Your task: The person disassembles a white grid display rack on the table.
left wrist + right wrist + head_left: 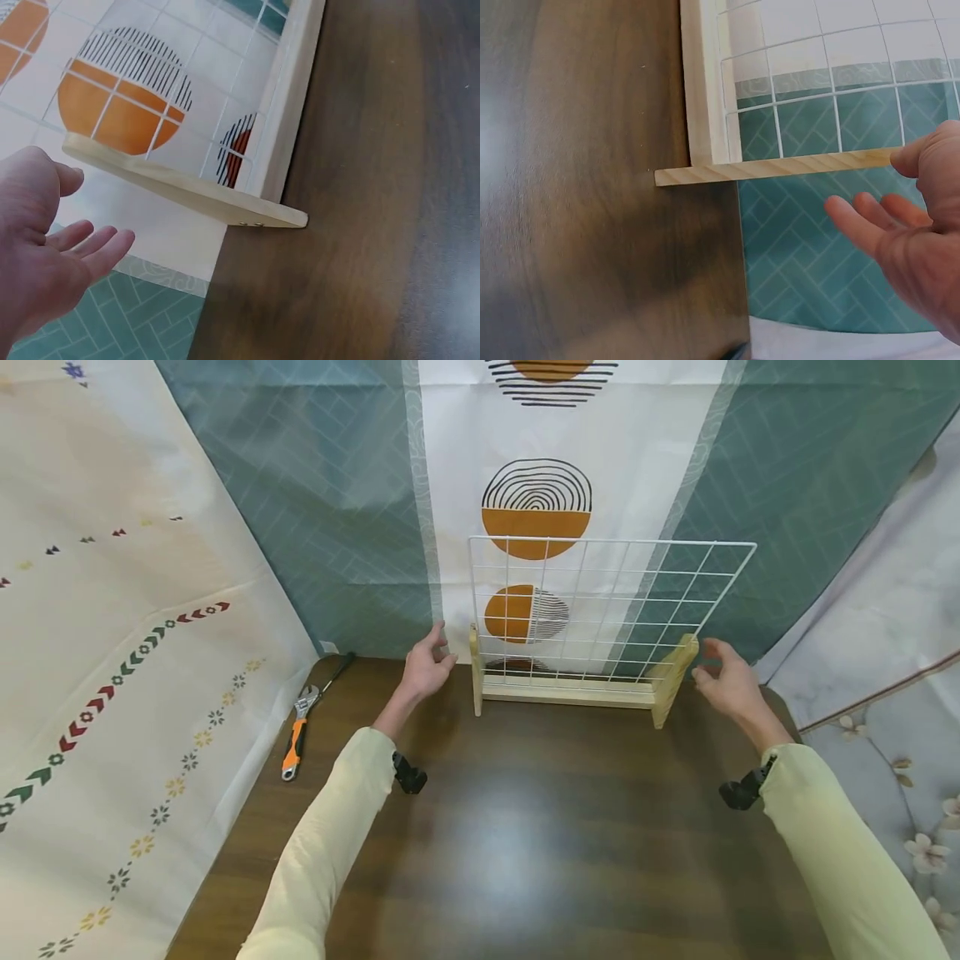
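A white wire grid panel [600, 602] stands upright in a pale wooden base, backed by the patterned cloth. The base has a long crossbar [567, 693] between a left side piece [476, 672] and a right side piece [675, 681]. My left hand [427, 664] is held just left of the left side piece, fingers loosely bent around nothing; the left wrist view shows a gap between thumb and wood [180, 184]. To the right, my right hand [727, 681] has relaxed, parted fingers. Its thumb [911, 161] is right at the upper end of the right side piece in the right wrist view.
An adjustable wrench [295, 743] with an orange and black handle lies on the dark wooden table [510, 827] at the left. Beside its head lies a screwdriver [342, 667]. Cloth hangings [330, 502] enclose the table at the back and both sides.
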`<state>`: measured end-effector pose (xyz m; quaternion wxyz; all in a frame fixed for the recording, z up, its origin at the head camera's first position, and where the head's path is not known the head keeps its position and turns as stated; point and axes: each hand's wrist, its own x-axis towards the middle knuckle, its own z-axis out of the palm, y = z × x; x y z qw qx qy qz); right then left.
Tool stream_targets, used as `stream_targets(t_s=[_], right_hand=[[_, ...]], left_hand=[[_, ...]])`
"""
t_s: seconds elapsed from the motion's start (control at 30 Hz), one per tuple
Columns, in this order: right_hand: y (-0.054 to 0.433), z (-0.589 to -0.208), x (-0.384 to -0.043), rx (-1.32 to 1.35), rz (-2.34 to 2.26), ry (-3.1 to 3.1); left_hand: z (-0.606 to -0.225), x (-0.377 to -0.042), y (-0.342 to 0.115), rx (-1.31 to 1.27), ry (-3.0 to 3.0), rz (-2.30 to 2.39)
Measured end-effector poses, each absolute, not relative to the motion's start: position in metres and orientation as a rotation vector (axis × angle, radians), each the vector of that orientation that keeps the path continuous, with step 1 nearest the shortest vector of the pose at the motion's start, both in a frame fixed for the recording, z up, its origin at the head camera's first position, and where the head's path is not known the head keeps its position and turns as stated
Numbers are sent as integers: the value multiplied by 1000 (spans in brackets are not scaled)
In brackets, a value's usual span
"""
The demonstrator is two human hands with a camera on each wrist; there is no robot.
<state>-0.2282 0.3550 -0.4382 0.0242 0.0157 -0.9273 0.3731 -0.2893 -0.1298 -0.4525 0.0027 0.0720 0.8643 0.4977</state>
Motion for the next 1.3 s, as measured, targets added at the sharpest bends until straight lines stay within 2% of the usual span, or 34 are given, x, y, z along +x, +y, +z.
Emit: stream_targets(t_s=[0.33, 1.3], right_hand=[[354, -440, -241, 63, 1436, -2776], [352, -440, -251, 64, 1438, -2798]], left_hand=[[-449, -306, -119, 266, 2641, 1556], [-456, -315, -100, 255, 2547, 1655]])
